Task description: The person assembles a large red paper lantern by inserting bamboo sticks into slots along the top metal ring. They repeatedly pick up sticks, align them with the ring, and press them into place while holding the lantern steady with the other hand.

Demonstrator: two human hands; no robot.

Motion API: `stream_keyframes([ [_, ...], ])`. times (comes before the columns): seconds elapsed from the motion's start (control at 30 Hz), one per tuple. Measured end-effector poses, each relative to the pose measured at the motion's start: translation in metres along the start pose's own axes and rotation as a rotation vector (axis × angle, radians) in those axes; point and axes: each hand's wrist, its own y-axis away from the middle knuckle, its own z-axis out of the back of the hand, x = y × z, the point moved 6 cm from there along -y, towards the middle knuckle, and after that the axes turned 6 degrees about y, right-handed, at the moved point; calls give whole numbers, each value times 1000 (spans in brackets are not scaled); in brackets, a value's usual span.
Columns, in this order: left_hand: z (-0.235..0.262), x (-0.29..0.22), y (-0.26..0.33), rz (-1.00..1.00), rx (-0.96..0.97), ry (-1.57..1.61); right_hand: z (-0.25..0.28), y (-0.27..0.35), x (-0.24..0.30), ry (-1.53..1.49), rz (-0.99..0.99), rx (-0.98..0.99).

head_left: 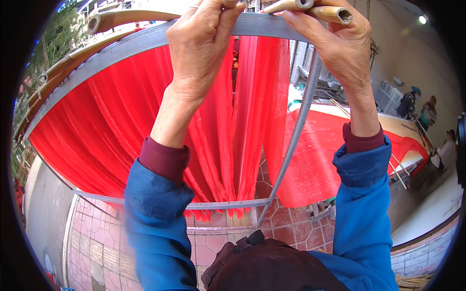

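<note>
Red sheets (pixel 145 126) hang from the grey metal rail (pixel 121 48) overhead. The left hand (pixel 201 43) pinches closed at the rail, the right hand (pixel 335 43) closes on bamboo sticks (pixel 315 9) above it. If either grip loosens, I judge a stick could slip and drop its sheet to the tiled floor (pixel 102 242).

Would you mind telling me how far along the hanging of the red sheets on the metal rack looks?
Done: many red sheets already hang in rows from the metal rail. In hand: the left hand and right hand are raised at the rail, by the bamboo poles. Left: more red sheets lie on a table to the right.
</note>
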Motion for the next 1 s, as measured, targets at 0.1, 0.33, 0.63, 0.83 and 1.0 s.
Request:
stream_keyframes([
  [0.1, -3, -3, -1, 41, 44, -46, -1, 0, -1, -36, -6, -1],
  [0.33, -11, -10, -7, 34, 29, 15, -1, -3, 0, 55, 39, 0],
  [0.63, -16, 1, 2, 84, 108, -86, -8, -14, 2, -25, -56, 120],
  [0.83, -20, 0, 3, 70, 35, -67, -14, -20, 0, -55, -43, 184],
  [1.0, -16, -1, 6, 110, 60, -27, -17, -18, -5, -90, -98, 166],
])
